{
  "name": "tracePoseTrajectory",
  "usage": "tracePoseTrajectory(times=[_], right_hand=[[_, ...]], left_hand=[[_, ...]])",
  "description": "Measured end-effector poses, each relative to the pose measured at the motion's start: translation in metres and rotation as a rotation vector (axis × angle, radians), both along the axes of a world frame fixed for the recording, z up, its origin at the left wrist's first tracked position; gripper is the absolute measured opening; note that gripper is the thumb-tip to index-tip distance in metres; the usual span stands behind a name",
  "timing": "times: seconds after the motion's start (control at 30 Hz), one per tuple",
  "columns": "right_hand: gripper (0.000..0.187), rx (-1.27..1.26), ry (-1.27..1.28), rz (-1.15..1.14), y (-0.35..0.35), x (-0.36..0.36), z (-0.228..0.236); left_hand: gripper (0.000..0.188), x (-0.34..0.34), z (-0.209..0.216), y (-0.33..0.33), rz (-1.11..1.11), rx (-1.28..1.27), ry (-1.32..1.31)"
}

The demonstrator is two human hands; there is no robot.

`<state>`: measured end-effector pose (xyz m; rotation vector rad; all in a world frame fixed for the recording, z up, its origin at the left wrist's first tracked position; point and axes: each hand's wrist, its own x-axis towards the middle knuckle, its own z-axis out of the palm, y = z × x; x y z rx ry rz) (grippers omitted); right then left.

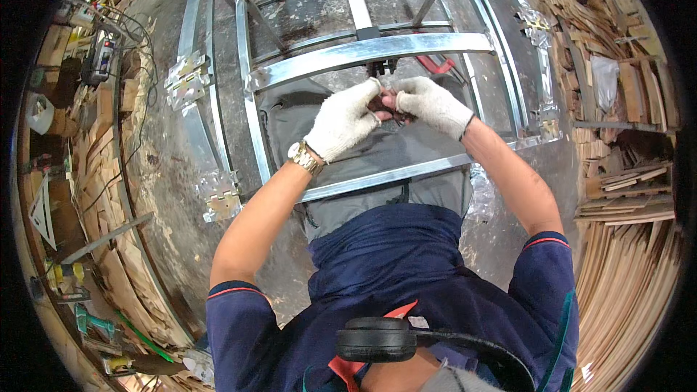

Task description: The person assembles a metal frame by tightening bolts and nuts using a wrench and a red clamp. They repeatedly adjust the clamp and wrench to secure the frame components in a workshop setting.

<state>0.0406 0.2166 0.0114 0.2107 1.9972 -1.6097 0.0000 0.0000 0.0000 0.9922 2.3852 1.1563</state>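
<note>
My left hand point(348, 117) and my right hand point(430, 104) meet in front of me, both in white knit gloves with bare fingertips. Their fingers are pinched together around something small and dark, too hidden to name. Just beyond them is a black bracket point(382, 67) under the crossbar point(374, 56) of a shiny metal frame point(406, 169) that surrounds my legs. A white and black rod-shaped cylinder point(358, 7) runs from the far side of the frame to that crossbar. Close by my right hand lies a red tool point(437, 65), partly hidden behind the frame.
Hinged metal plates point(187, 78) sit on the frame's left side, with similar ones point(536, 29) at the right. Wood strips point(630, 297) are stacked at the right, and more scraps point(102, 167) lie left. Cables point(149, 51) and a set square point(42, 210) are at far left.
</note>
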Motion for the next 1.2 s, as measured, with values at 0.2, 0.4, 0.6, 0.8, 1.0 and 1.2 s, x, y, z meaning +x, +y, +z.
tracePoseTrajectory(times=[0.2, 0.4, 0.6, 0.8, 1.0, 1.2], right_hand=[[0.029, -0.37, -0.168, -0.006, 0.005, -0.01, -0.036], [0.034, 0.082, -0.025, 0.096, 0.022, -0.023, -0.013], [0.041, 0.74, 0.475, -0.064, 0.03, -0.034, -0.045], [0.056, 0.526, 0.213, -0.009, 0.032, -0.044, -0.061], [0.054, 0.875, 0.481, 0.169, 0.037, -0.056, -0.095], [0.049, 0.894, 0.45, 0.131, 0.041, -0.056, -0.101]], left_hand=[[0.024, 0.007, 0.002, 0.001, 0.139, 0.065, -0.05], [0.021, -0.001, -0.026, -0.004, 0.297, 0.145, -0.256], [0.019, -0.034, -0.079, 0.01, 0.687, 0.58, -1.295], [0.021, -0.05, -0.09, 0.033, 0.676, 0.617, -1.248], [0.024, -0.047, -0.092, 0.029, 0.737, 0.672, -1.391], [0.021, -0.046, -0.087, 0.034, 0.747, 0.726, -1.397]])
